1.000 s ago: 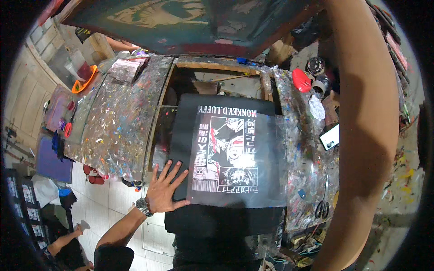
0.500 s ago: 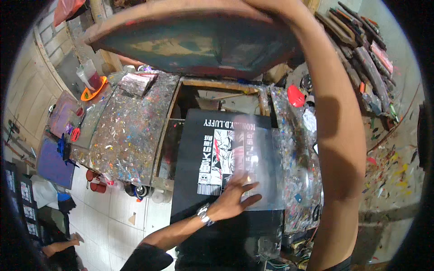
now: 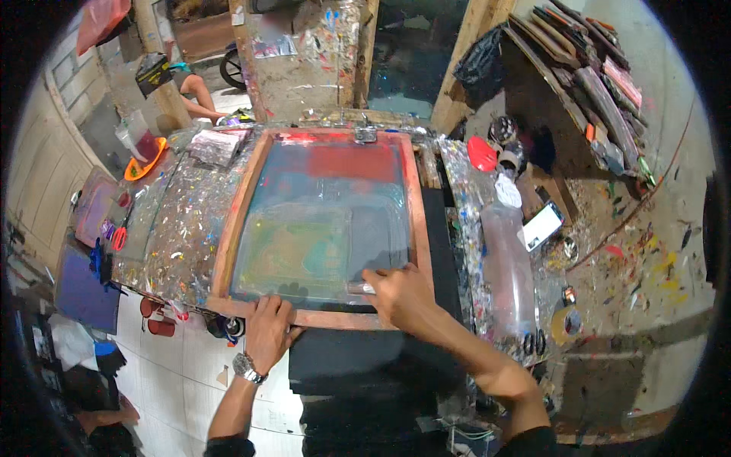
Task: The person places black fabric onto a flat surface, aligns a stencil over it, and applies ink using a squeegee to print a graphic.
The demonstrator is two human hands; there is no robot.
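Observation:
A wooden-framed printing screen (image 3: 346, 228) lies lowered over black fabric (image 3: 343, 365), its mesh stained green, grey and red. My left hand (image 3: 270, 327), a metal watch at its wrist, is closed on the near bar of the frame, left of its middle. Inside the frame's near right corner, my right hand (image 3: 403, 297) is closed round a squeegee (image 3: 362, 289), mostly hidden by the fingers and low against the mesh. The screen hides the print on the fabric beneath it.
A paint-spattered bench (image 3: 198, 206) stretches left, with red-handled scissors (image 3: 119, 238) and an orange tray (image 3: 147, 158). On the right are a phone (image 3: 542, 227), a long clear plastic object (image 3: 509, 266) and tape (image 3: 566, 324). Another person's legs (image 3: 199, 99) show at the back left.
The screen has come down from its raised position onto the fabric. My right hand has left its upper edge for the squeegee. My left hand has moved from the printed fabric to the frame's near bar.

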